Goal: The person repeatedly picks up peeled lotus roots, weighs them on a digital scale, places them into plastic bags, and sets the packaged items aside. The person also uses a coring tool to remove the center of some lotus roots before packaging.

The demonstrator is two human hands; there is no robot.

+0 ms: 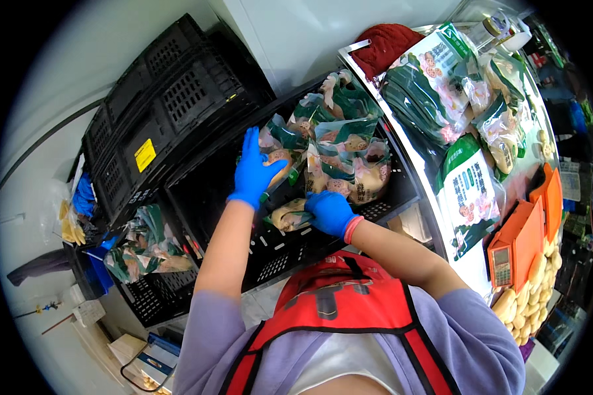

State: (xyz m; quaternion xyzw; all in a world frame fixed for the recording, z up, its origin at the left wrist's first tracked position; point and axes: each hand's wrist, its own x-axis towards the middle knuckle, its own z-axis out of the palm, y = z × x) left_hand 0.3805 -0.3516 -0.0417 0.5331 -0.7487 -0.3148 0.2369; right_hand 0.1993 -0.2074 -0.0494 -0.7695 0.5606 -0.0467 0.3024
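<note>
My left hand (253, 170), in a blue glove, rests against a bag of lotus root (278, 160) in a black plastic crate (197, 197). Its fingers are straight and the thumb stands apart over the bag. My right hand (332, 213), also gloved in blue, is closed on the gathered end of another lotus root bag (289, 216), which lies low at the crate's near side. Several upright packed bags (348, 153), clear with green and pink print, stand close together beyond my right hand. My right fingertips are partly hidden.
Stacked black crates (168, 98) rise at the left, above another crate of bags (150, 247). On the metal table (410, 148) at the right are printed bags (469, 197), an orange scale (516, 247), loose lotus roots (529, 296) and a dark red cloth (383, 47).
</note>
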